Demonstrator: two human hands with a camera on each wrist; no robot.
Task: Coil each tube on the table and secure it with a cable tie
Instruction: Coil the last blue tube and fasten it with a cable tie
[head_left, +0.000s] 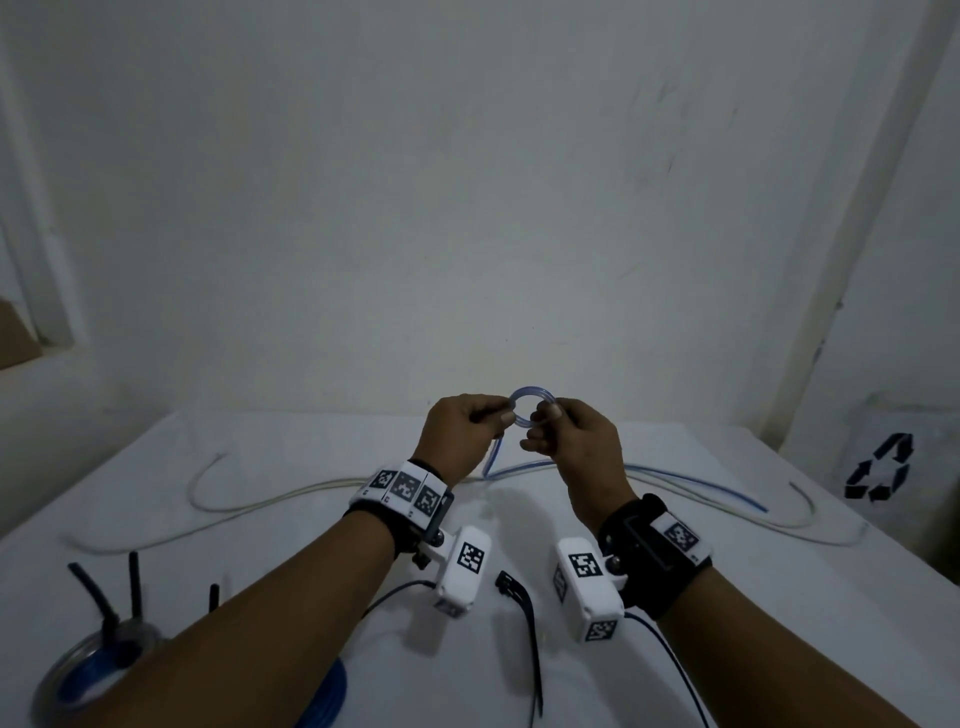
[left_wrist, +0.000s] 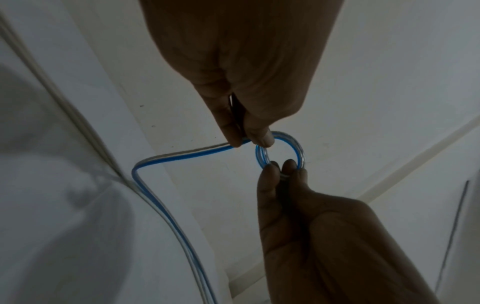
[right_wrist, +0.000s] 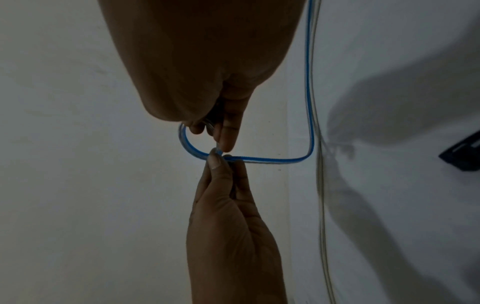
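I hold a small coil (head_left: 530, 396) of clear tube with a blue stripe above the table's far middle. My left hand (head_left: 501, 415) pinches the coil's left side and my right hand (head_left: 545, 415) pinches its right side. In the left wrist view the coil (left_wrist: 298, 147) shows two or three turns between the left hand (left_wrist: 246, 142) and the right hand (left_wrist: 281, 169). The loose tube (head_left: 696, 484) drops from the left hand to the table and runs right. A black cable tie (head_left: 522, 618) lies near me between my forearms.
A long clear tube (head_left: 260, 501) lies across the white table (head_left: 779, 597), partly beside the blue-striped one. At the near left sit a tied clear coil (head_left: 78, 670) and a blue coil (head_left: 332, 686), with black tie ends (head_left: 135, 582) sticking up. A white wall stands behind.
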